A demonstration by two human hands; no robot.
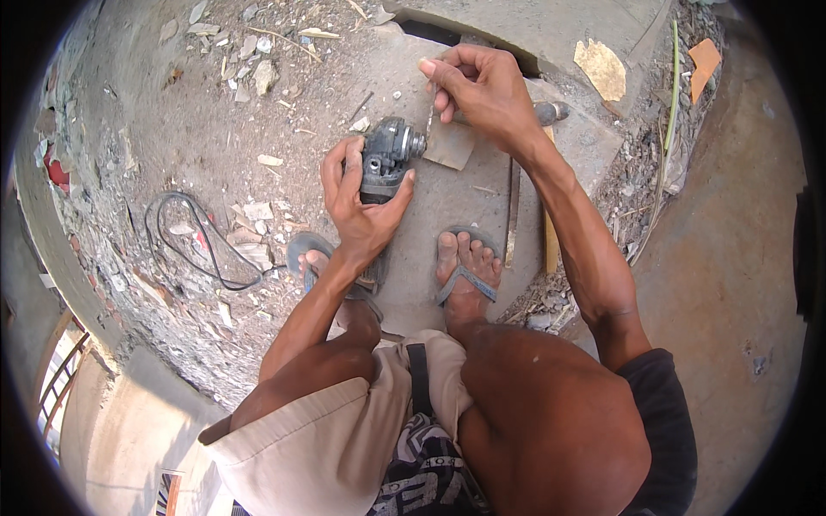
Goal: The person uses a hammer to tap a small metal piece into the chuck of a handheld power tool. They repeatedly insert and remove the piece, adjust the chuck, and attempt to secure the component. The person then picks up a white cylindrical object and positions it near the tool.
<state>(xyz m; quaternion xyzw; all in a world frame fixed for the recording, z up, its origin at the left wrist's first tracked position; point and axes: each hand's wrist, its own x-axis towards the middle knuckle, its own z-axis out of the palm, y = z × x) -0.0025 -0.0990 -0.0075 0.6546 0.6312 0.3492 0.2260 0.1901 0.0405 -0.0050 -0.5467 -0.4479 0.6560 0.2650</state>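
2 hands at work: your left hand (361,206) has its fingers clamped around the angle grinder (387,155) resting on the concrete slab (447,215); your right hand (482,86) pinches a thin tool beside its spindle.

Bright, sharp daylight; edges bend (dark fisheye rim).
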